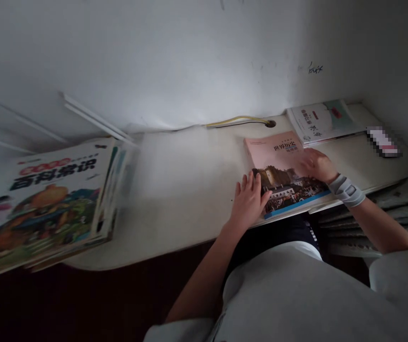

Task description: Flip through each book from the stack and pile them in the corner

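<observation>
Both hands are resting on the pink book (278, 152) on the tabletop (182, 190); the left hand (248, 199) is lying flat, fingers spread, while the right hand (316, 164) is too blurred to tell its grip.

Glossy paper book (283, 176), matt desk (186, 190)

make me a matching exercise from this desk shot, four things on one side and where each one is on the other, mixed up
Things:
1 pink book
2 stack of picture books
3 white and green book
4 yellow cable

Places:
a left end of the desk
b along the foot of the wall
c under the left hand and right hand
d far right, near the wall

Pairs: 1-c, 2-a, 3-d, 4-b
</observation>
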The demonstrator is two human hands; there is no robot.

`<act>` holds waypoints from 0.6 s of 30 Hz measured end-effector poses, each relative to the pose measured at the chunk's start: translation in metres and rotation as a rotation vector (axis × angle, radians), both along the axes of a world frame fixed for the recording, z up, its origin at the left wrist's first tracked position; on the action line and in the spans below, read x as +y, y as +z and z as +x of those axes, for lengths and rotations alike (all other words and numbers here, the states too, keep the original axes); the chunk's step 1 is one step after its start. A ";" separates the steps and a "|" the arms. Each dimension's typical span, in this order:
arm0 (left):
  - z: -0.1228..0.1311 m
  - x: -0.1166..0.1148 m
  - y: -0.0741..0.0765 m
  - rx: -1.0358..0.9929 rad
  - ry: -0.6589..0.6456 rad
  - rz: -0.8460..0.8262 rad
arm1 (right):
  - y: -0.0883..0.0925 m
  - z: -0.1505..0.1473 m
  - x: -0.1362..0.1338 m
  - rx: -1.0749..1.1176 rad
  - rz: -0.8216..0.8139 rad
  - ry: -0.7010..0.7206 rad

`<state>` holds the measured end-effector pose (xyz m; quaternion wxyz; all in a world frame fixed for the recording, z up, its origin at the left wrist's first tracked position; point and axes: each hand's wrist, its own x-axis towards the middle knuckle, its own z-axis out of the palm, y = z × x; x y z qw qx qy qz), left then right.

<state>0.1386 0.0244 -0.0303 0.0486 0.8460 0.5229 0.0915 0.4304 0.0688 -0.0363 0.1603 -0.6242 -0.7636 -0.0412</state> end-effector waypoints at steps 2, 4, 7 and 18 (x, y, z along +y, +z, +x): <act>-0.005 0.000 -0.003 0.059 0.052 -0.056 | 0.002 0.007 -0.002 0.033 -0.046 -0.033; -0.014 0.001 -0.008 0.081 0.102 -0.079 | -0.001 0.012 -0.007 0.079 -0.101 -0.018; -0.025 0.000 -0.017 0.008 0.113 -0.075 | -0.011 0.013 -0.016 0.223 -0.113 0.010; -0.038 0.001 -0.030 -0.278 0.185 -0.022 | 0.020 -0.086 -0.018 0.106 -0.065 0.419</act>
